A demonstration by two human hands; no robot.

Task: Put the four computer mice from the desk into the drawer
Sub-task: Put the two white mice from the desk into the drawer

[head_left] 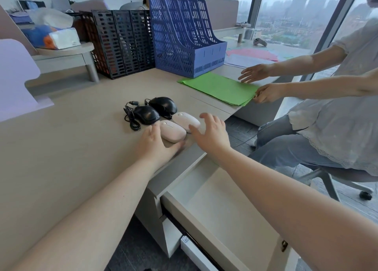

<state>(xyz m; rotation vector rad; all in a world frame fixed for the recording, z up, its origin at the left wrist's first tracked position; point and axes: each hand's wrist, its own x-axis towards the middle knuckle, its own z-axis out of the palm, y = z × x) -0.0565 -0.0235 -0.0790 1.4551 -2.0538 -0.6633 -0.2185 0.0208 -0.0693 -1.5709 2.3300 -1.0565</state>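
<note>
Four mice lie together near the desk's front edge. Two are black and wired: the left black mouse (146,114) and the right black mouse (163,105), with their cables coiled to the left. Two are pale pink: the near pink mouse (172,130) and the far pink mouse (185,120). My left hand (158,146) rests flat on the desk, fingers apart, touching the near pink mouse's left side. My right hand (211,133) hovers spread over the far pink mouse's right end, holding nothing. The white drawer (225,205) stands pulled out and empty below the desk edge.
A black file rack (120,44) and a blue file rack (184,37) stand at the back. Another person seated at the right has both hands on a stack of green paper (218,86). An office chair (337,180) stands beside the drawer.
</note>
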